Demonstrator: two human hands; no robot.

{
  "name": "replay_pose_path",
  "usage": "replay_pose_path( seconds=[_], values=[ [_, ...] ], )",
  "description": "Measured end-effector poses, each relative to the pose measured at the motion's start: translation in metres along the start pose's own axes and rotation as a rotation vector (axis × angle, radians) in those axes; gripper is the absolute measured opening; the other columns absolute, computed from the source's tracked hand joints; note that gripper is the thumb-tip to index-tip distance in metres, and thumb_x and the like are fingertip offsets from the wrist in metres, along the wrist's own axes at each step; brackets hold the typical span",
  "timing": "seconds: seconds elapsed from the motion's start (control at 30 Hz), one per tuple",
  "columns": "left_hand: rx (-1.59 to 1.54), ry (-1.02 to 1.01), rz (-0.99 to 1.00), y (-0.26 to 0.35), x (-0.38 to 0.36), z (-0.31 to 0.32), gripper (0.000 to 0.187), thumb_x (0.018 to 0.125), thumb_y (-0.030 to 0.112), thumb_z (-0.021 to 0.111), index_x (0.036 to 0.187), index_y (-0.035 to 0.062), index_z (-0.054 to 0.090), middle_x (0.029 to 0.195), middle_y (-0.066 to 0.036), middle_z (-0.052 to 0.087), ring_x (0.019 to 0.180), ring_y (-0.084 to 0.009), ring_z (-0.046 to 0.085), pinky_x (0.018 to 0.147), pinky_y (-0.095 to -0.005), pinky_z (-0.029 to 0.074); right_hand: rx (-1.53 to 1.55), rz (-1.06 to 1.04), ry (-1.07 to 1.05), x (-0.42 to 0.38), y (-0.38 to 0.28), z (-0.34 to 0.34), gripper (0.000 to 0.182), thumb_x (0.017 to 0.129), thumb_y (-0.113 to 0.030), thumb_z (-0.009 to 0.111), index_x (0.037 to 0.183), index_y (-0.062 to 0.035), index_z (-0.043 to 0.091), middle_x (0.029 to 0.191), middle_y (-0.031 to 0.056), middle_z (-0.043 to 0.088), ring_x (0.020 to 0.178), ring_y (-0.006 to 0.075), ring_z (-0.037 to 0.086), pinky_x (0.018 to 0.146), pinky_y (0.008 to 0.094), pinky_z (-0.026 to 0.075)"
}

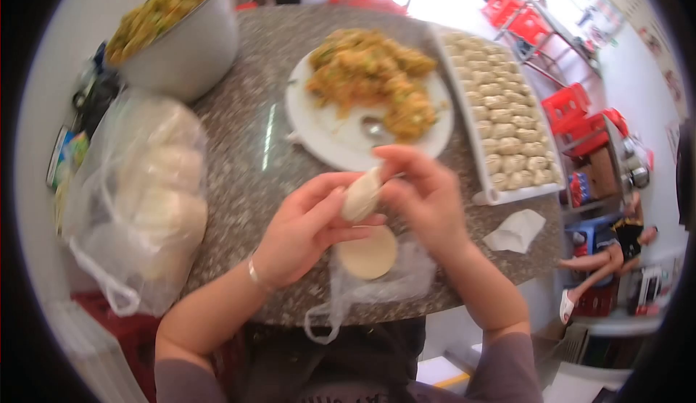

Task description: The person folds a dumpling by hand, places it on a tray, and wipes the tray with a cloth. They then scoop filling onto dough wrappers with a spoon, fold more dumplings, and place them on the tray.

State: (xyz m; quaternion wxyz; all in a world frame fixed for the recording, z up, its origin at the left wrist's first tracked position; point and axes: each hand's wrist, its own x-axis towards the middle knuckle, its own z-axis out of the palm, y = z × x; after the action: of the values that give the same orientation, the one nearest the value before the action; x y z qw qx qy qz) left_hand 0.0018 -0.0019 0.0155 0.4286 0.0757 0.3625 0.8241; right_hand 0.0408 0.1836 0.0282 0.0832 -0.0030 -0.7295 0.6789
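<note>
My left hand (pixel 312 218) is closed round a pale folded dumpling (pixel 362 195), its fingers beneath and the thumb along the side. At the dumpling's upper right edge, the fingers of my right hand (pixel 424 196) pinch the dough. Below my hands, a round flat dumpling wrapper (pixel 368 252) lies on a clear plastic bag (pixel 395 280) near the table's front edge. Just beyond them stands a white plate (pixel 308 131) with a heap of orange-yellow filling (pixel 370 73) and a metal spoon (pixel 374 127) resting in it.
A white tray (pixel 500 197) of dumplings in rows sits at the right. To the left are a large metal pot (pixel 192 51) of filling and a plastic bag of wrapper stacks (pixel 156 193). A crumpled tissue (pixel 516 230) lies near the right edge. A seated person (pixel 616 251) is beyond.
</note>
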Motion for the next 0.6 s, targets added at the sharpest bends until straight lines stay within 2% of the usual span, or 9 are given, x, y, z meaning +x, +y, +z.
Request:
replay_pose_path(
  seconds=[0.07,0.1,0.17,0.23,0.27,0.33,0.43,0.5,0.6],
  values=[
    [0.126,0.046,0.143,-0.006,0.001,0.008,0.030,0.098,0.014,0.046,0.124,0.0014,0.047,0.127,-0.015,0.050,0.106,-0.0247,0.060,0.090,-0.0348,0.052,-0.202,-0.165,-0.154,-0.002,-0.011,0.005,0.037,0.077,-0.017,0.075,0.107,-0.0009,0.060,0.092,0.0078,0.064,0.087,0.0149,0.060,0.080,0.0306,0.048],
    [0.139,0.040,0.209,-0.009,0.000,0.008,0.029,0.097,0.013,0.046,0.124,0.0026,0.047,0.130,-0.014,0.047,0.110,-0.0241,0.057,0.092,-0.0364,0.051,-0.208,-0.047,-0.275,-0.004,-0.016,0.002,0.037,0.077,-0.017,0.075,0.106,-0.0004,0.060,0.090,0.0087,0.063,0.086,0.0162,0.060,0.079,0.0313,0.048],
    [0.150,0.003,0.277,-0.009,-0.001,0.011,0.029,0.096,0.011,0.046,0.124,0.0038,0.047,0.134,-0.012,0.044,0.113,-0.0235,0.055,0.094,-0.0380,0.049,-0.247,-0.188,-0.266,0.002,-0.021,-0.008,0.034,0.077,-0.016,0.075,0.103,-0.0007,0.060,0.089,0.0088,0.063,0.085,0.0160,0.061,0.076,0.0306,0.049],
    [0.237,0.035,0.185,-0.003,-0.007,0.018,0.028,0.092,0.009,0.052,0.120,0.0054,0.052,0.130,-0.014,0.048,0.117,-0.0284,0.052,0.094,-0.0395,0.047,-0.316,-0.288,-0.134,0.022,-0.028,-0.034,0.033,0.078,-0.013,0.073,0.105,-0.0009,0.059,0.089,0.0093,0.063,0.081,0.0160,0.062,0.073,0.0291,0.050],
    [0.228,0.014,0.190,-0.002,-0.006,0.015,0.028,0.092,0.009,0.052,0.120,0.0054,0.052,0.130,-0.014,0.048,0.117,-0.0284,0.052,0.094,-0.0395,0.047,-0.265,-0.145,-0.004,0.030,-0.035,-0.049,0.031,0.082,-0.010,0.068,0.110,-0.0011,0.057,0.091,0.0090,0.064,0.080,0.0144,0.063,0.072,0.0278,0.051],
    [1.198,-0.082,0.288,-0.002,-0.002,0.007,0.030,0.082,0.012,0.063,0.111,0.0060,0.059,0.123,-0.018,0.052,0.112,-0.0349,0.054,0.097,-0.0474,0.042,-0.371,-0.294,0.150,0.073,-0.033,-0.103,0.031,0.087,-0.008,0.061,0.116,-0.0020,0.054,0.091,0.0064,0.065,0.083,0.0111,0.064,0.072,0.0261,0.051],
    [1.631,-0.094,0.425,-0.010,0.003,0.003,0.030,0.076,0.013,0.068,0.105,0.0072,0.065,0.120,-0.017,0.053,0.115,-0.0391,0.050,0.101,-0.0524,0.035,-0.508,-0.287,0.400,0.132,-0.011,-0.206,0.031,0.086,-0.010,0.063,0.116,-0.0043,0.058,0.096,0.0069,0.063,0.076,0.0123,0.063,0.070,0.0254,0.050],
    [1.633,-0.069,0.392,-0.010,0.003,-0.001,0.032,0.075,0.017,0.070,0.106,0.0104,0.064,0.118,-0.013,0.055,0.118,-0.0388,0.047,0.103,-0.0575,0.030,-0.687,-0.161,0.628,0.158,0.001,-0.256,0.028,0.085,-0.011,0.063,0.112,-0.0039,0.062,0.102,0.0111,0.062,0.080,0.0168,0.063,0.071,0.0274,0.050],
    [1.663,-0.076,0.380,-0.010,0.003,-0.001,0.035,0.073,0.025,0.074,0.103,0.0113,0.065,0.115,-0.011,0.057,0.117,-0.0364,0.049,0.101,-0.0612,0.030,-0.983,-0.303,0.726,0.198,0.037,-0.326,0.027,0.085,-0.008,0.057,0.111,-0.0049,0.064,0.106,0.0166,0.061,0.090,0.0233,0.062,0.076,0.0314,0.050]
  ],
)
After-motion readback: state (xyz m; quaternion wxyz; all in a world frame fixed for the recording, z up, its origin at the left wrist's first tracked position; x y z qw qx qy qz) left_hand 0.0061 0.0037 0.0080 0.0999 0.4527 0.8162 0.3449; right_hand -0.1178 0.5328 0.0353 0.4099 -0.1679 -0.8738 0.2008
